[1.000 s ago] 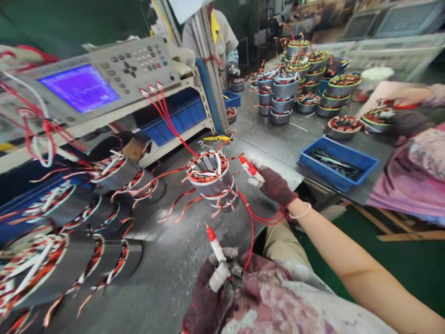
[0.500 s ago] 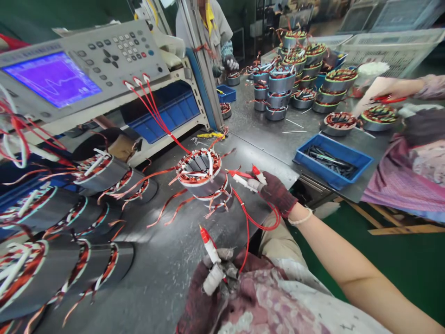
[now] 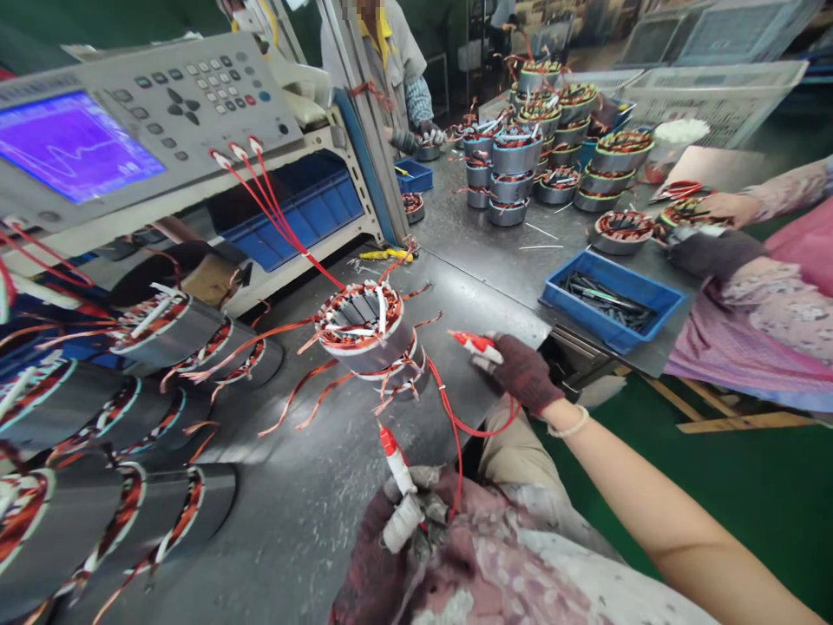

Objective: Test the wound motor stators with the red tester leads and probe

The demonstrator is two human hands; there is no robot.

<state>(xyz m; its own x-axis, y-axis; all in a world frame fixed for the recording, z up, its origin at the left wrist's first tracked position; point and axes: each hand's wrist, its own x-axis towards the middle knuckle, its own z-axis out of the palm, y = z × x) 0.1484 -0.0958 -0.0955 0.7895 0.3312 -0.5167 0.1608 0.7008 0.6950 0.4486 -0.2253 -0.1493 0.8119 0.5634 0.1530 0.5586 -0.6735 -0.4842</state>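
Note:
My left hand (image 3: pixel 374 542), in a dark red glove with worn grey fingertips, is closed around a test probe (image 3: pixel 395 456) with a red tip and white wrapping. It rests near my lap at the table's front. In my gloved right hand (image 3: pixel 526 373) are red-and-white test probes (image 3: pixel 478 345), pointing left; they overlap, so their number is unclear. Between the hands and the tester stands a motor stator (image 3: pixel 383 343) on top of another, copper leads splayed out. The right-hand probes are apart from it. Red cables (image 3: pixel 465 417) loop beside the stators.
A tester (image 3: pixel 149 113) with a purple screen sits on a shelf at left, above stators (image 3: pixel 97 399) lying in rows. At right are a blue bin (image 3: pixel 612 299) of dark strips, stacked stators (image 3: pixel 514 169) and a co-worker's hands (image 3: pixel 722 213). Another person stands at the back.
My right hand has drawn its probes slightly away from the stator, and their tips have come together. My left hand keeps its probe. The co-worker's hand at right has moved onto a stator.

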